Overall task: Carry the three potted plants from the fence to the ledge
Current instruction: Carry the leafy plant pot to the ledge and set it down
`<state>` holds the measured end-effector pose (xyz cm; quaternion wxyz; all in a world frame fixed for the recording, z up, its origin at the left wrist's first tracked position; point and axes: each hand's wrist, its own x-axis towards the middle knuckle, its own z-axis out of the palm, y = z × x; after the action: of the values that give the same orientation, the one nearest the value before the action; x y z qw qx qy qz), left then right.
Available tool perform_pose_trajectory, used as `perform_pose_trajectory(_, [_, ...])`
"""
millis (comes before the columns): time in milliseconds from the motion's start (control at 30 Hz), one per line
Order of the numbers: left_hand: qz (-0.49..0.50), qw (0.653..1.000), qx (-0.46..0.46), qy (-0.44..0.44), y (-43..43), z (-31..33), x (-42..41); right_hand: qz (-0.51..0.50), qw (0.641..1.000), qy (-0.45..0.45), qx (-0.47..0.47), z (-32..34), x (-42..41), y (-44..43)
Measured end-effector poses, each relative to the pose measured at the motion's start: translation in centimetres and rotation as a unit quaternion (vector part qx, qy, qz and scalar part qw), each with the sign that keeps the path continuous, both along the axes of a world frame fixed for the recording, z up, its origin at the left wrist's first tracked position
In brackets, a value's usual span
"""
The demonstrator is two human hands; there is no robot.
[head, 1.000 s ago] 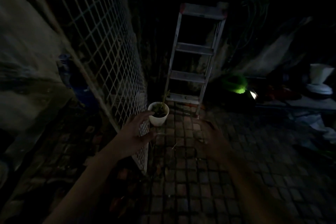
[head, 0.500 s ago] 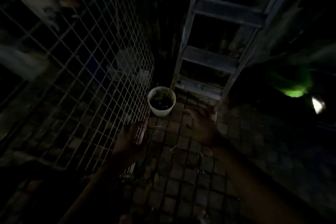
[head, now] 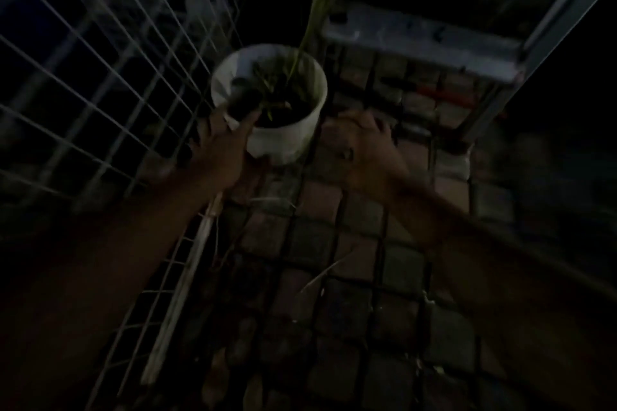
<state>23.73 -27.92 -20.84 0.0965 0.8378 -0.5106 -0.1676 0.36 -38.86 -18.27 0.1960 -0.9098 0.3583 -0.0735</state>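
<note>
The scene is dark and blurred. A white pot (head: 287,133) with dark soil and a thin green plant stands on the brick paving beside the wire fence (head: 110,83). My left hand (head: 220,150) is at the pot's left side, fingers spread, thumb over the rim; whether it grips the pot I cannot tell. My right hand (head: 364,147) hovers just right of the pot with its fingers apart, a small gap between them and the pot's wall. Only one pot is in view.
A metal stepladder (head: 427,40) stands directly behind the pot, its lowest step close above the paving and its right rail (head: 564,0) rising to the upper right. Brick paving (head: 350,260) covers the ground. The fence's bottom edge (head: 180,294) runs along the left.
The view has closed in on the pot. Both hands have moved forward from short of the pot to either side of it, the left one reaching its rim.
</note>
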Motion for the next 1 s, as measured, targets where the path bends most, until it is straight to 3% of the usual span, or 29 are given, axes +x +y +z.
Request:
perform_pose_trajectory(67, [-0.004, 1.0, -0.03, -0.003, -1.2, -3.9, 0.4, -0.018, 1.0, 0.013, 0.015, -5.9, -0.4, -0.3])
perform_pose_trajectory(133, [0.005, 0.99, -0.13, -0.048, -1.8, -6.6, 0.8, -0.009, 1.0, 0.0, 0.003, -8.9, -0.4, -0.9])
perform_pose_trajectory(267, [-0.008, 0.948, -0.292, -0.129, -2.7, -8.8, 1.3, 0.012, 0.997, -0.077, 0.0, -10.5, 0.7, -1.9])
perform_pose_trajectory(400, [-0.002, 0.945, -0.325, -0.047, -3.8, -9.4, -1.4, 0.026, 0.988, -0.145, -0.045, -11.1, 1.1, -3.0])
perform_pose_trajectory(500, [0.04, 0.939, -0.309, -0.146, -4.9, -10.2, -4.8, 0.086, 0.978, -0.167, -0.096, -11.5, 2.4, -4.4])
perform_pose_trajectory(567, [0.073, 0.929, -0.325, -0.159, -4.7, -10.1, -6.7, 0.109, 0.975, -0.166, -0.098, -11.1, 2.8, -4.8])
perform_pose_trajectory(733, [0.086, 0.934, -0.346, -0.003, -2.1, -7.1, -8.0, 0.111, 0.985, -0.123, -0.051, -8.9, 2.5, -5.2])
perform_pose_trajectory(933, [0.151, 0.886, -0.43, 0.082, 2.3, -6.6, -5.8, 0.138, 0.974, -0.026, -0.178, -9.7, 4.5, -2.6])
perform_pose_trajectory(1000, [0.204, 0.889, -0.388, 0.136, 3.3, -7.9, -5.3, 0.131, 0.973, -0.025, -0.187, -10.0, 5.0, -1.5])
